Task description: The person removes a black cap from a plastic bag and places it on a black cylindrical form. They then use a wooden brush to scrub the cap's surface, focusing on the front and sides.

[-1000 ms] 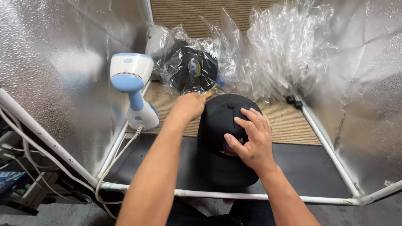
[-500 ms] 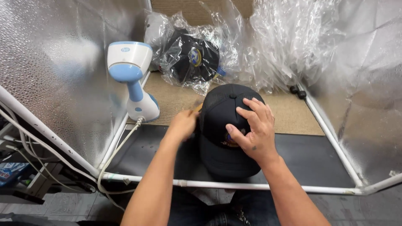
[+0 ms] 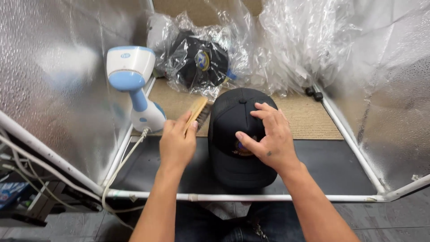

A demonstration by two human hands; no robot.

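A black cap (image 3: 233, 130) with a round front emblem lies on the dark mat inside a foil-walled booth. My right hand (image 3: 268, 139) rests flat on the cap's crown, fingers spread, pressing it down. My left hand (image 3: 178, 142) grips a wooden-backed brush (image 3: 198, 112) just left of the cap, its bristles facing the cap's side. Whether the bristles touch the cap I cannot tell.
A white and blue handheld steamer (image 3: 134, 85) stands at the left, its cord running down over the white pipe frame (image 3: 268, 197). Another black cap in a clear plastic bag (image 3: 199, 62) lies at the back. Crumpled clear plastic (image 3: 300, 45) fills the back right.
My left hand drew back from the cap's far rim toward me and to the left, and the brush now shows in it. My right hand stayed on the cap.
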